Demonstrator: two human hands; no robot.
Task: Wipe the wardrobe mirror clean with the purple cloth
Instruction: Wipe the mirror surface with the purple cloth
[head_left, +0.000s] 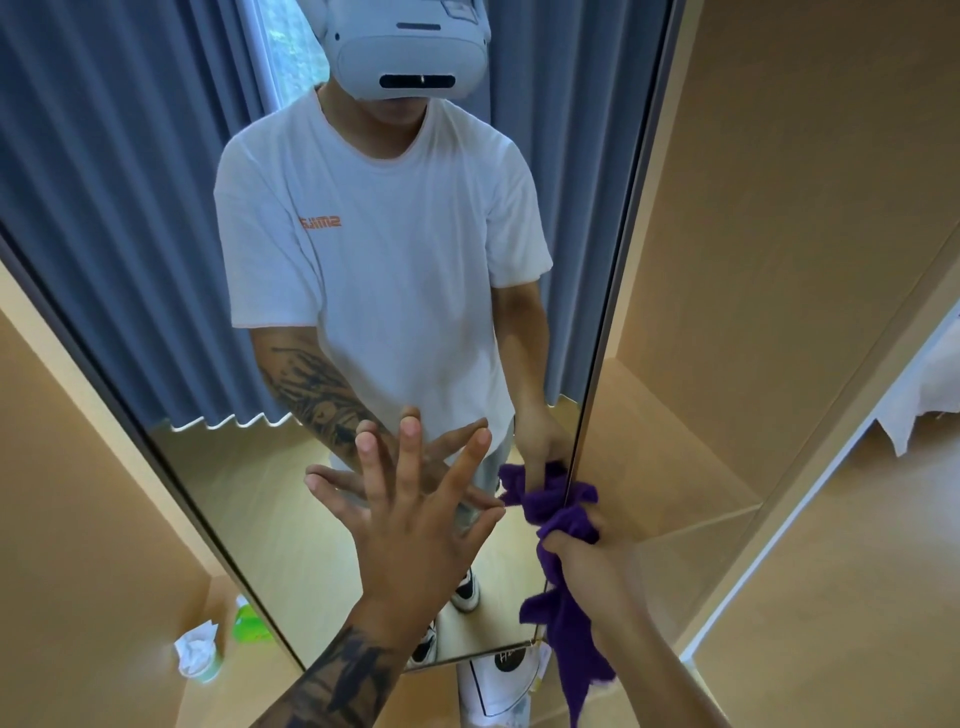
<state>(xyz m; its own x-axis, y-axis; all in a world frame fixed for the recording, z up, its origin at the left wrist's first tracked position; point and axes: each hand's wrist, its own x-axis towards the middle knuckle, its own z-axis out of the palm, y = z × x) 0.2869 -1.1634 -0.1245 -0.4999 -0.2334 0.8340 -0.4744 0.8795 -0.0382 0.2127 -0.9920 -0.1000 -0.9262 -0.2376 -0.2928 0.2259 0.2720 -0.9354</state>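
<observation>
The tall wardrobe mirror (249, 488) fills the middle of the view and reflects a person in a white T-shirt with a headset. My left hand (415, 519) lies flat on the glass low down, fingers spread and straight. My right hand (582, 558) grips the bunched purple cloth (563, 525) and presses it against the mirror's right edge, near the dark frame (613, 291). A loose tail of the cloth hangs down below my wrist. The cloth's reflection shows just left of the frame.
Wooden wardrobe panels (779, 234) stand on both sides of the mirror. On the floor at the lower left sit a green bottle (249, 623) and a cup with crumpled white tissue (197, 657). A white bag (498, 680) lies at the mirror's foot.
</observation>
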